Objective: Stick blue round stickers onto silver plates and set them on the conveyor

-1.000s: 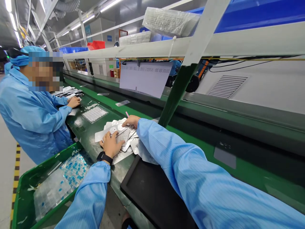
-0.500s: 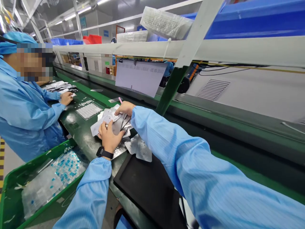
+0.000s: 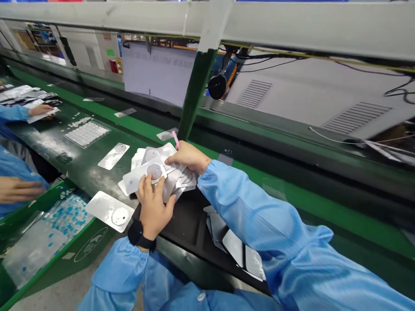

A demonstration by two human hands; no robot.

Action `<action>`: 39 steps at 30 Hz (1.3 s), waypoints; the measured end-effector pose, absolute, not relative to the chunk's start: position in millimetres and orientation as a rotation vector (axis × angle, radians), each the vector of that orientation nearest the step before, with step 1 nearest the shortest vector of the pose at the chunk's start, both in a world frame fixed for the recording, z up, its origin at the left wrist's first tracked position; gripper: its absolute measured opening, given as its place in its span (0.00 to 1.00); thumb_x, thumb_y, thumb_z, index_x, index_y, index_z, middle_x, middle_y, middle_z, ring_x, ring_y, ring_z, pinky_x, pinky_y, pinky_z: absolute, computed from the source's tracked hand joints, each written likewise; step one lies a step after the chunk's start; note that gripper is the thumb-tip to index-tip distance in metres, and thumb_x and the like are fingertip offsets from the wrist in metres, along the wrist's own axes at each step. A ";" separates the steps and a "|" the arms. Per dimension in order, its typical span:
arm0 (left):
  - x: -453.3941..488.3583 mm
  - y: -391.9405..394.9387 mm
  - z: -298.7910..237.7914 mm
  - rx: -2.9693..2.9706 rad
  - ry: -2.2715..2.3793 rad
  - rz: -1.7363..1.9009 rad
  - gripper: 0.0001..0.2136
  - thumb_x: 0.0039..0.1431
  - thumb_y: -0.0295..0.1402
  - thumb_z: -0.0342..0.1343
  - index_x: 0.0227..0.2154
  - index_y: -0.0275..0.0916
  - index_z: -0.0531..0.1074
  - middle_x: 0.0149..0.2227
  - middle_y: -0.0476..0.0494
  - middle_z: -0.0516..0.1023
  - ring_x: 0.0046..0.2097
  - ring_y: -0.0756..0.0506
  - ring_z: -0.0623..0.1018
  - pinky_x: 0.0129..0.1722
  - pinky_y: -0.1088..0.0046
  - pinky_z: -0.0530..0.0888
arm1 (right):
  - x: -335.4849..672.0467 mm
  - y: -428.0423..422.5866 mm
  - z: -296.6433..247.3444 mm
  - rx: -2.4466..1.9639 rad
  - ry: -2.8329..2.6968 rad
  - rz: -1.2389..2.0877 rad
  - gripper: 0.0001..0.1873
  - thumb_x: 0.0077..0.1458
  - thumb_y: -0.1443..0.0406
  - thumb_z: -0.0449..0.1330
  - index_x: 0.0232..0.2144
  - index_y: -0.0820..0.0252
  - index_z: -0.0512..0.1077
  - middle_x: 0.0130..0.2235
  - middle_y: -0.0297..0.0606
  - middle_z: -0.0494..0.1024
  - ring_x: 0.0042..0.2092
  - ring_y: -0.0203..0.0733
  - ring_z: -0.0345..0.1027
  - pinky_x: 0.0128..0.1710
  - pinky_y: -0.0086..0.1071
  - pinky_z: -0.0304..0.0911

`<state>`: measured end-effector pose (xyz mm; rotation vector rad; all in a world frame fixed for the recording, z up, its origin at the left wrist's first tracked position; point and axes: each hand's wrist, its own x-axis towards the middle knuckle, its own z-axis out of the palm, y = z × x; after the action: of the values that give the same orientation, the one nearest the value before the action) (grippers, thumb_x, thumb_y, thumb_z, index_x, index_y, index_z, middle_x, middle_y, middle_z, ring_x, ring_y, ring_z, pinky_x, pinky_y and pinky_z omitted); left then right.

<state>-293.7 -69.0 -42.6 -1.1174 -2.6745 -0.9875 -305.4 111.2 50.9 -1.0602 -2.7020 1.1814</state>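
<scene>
A: Where is the heap of silvery pieces (image 3: 139,179)?
B: Centre of the frame, a little left, with the left hand (image 3: 155,211) at its near side and the right hand (image 3: 191,156) at its far side.

A: How does each grip stand?
B: The left one's fingers are spread on the top pieces, thumb apart; whether it clamps anything, I can't tell. The right one is closed on a pink stick (image 3: 175,139), which pokes up from it, its thumb over the heap's edge.

A: Which step would you call this?
B: Handling the heap with both hands, I'd judge, perhaps gathering or squaring it. The pieces lie fanned and uneven.

A: And the next move?
B: It would call for steady pressure from both sides, since slick pieces could slide. One loose piece (image 3: 114,155) lies on the green surface (image 3: 61,151), left of the heap. Another silvery piece (image 3: 103,207) is lower left, near the green bin (image 3: 94,242); what bears it is unclear. More lie in the black tray (image 3: 181,224), lower centre.
</scene>
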 end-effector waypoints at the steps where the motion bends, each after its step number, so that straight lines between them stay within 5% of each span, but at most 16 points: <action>1: -287.4 -68.7 -44.0 -1.188 -2.686 -0.983 0.27 0.57 0.43 0.54 0.58 0.38 0.66 0.66 0.31 0.54 0.67 0.30 0.50 0.63 0.47 0.53 | -294.2 115.8 44.8 -1.043 -2.675 1.223 0.16 0.37 0.64 0.70 0.28 0.65 0.69 0.25 0.34 0.73 0.26 0.35 0.67 0.24 0.25 0.59; 5: -266.1 -67.6 -41.8 -1.447 -2.756 -0.960 0.24 0.56 0.42 0.56 0.55 0.44 0.68 0.64 0.35 0.60 0.65 0.30 0.56 0.60 0.44 0.57 | -257.5 137.7 21.8 -1.027 -2.601 1.476 0.12 0.38 0.67 0.68 0.25 0.64 0.67 0.23 0.35 0.73 0.25 0.36 0.66 0.23 0.25 0.58; 12: -275.7 -91.7 -30.8 -1.192 -2.674 -1.249 0.16 0.61 0.39 0.47 0.46 0.42 0.74 0.49 0.39 0.76 0.52 0.39 0.73 0.56 0.58 0.68 | -245.7 159.2 1.5 -0.949 -2.597 1.732 0.15 0.37 0.70 0.66 0.22 0.60 0.61 0.18 0.27 0.66 0.21 0.33 0.61 0.19 0.25 0.54; 16: -330.3 -93.5 -22.2 -0.683 -2.826 -1.179 0.18 0.60 0.40 0.47 0.50 0.40 0.71 0.56 0.37 0.71 0.60 0.35 0.66 0.61 0.52 0.61 | -251.0 152.0 3.9 -1.021 -2.658 1.517 0.21 0.35 0.69 0.69 0.26 0.58 0.59 0.19 0.26 0.66 0.23 0.36 0.64 0.20 0.26 0.53; 20: -351.5 -83.7 -22.8 -0.794 -3.055 -1.198 0.18 0.58 0.37 0.49 0.50 0.39 0.71 0.50 0.39 0.77 0.51 0.39 0.75 0.53 0.61 0.71 | -247.5 144.3 14.6 -1.072 -2.734 1.105 0.26 0.36 0.62 0.72 0.32 0.58 0.59 0.30 0.33 0.73 0.31 0.40 0.70 0.26 0.28 0.57; 24: -336.4 -85.5 -31.2 -0.927 -3.060 -1.180 0.19 0.57 0.37 0.50 0.51 0.41 0.71 0.48 0.43 0.79 0.48 0.41 0.78 0.52 0.63 0.72 | -223.6 140.0 27.9 -0.933 -2.815 0.734 0.21 0.44 0.58 0.69 0.34 0.59 0.61 0.38 0.40 0.75 0.38 0.43 0.71 0.31 0.29 0.58; 29: -356.3 -78.3 -29.4 -0.860 -3.051 -1.141 0.20 0.60 0.38 0.46 0.51 0.35 0.69 0.53 0.37 0.75 0.56 0.40 0.73 0.57 0.64 0.68 | -176.9 125.4 30.2 -0.707 -3.131 0.448 0.18 0.46 0.58 0.68 0.35 0.58 0.66 0.36 0.43 0.77 0.38 0.48 0.72 0.32 0.32 0.57; 39: -351.7 -34.6 -18.0 -1.304 -3.026 -0.999 0.22 0.57 0.36 0.54 0.55 0.39 0.69 0.52 0.41 0.77 0.51 0.41 0.77 0.52 0.68 0.71 | -164.3 96.6 6.4 -0.542 -3.278 0.409 0.22 0.49 0.52 0.66 0.41 0.61 0.71 0.41 0.47 0.78 0.44 0.52 0.73 0.37 0.32 0.60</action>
<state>-351.7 -34.6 -18.0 -1.3036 -3.0264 -0.9986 -164.3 96.6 6.4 -0.5422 -3.2777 0.4091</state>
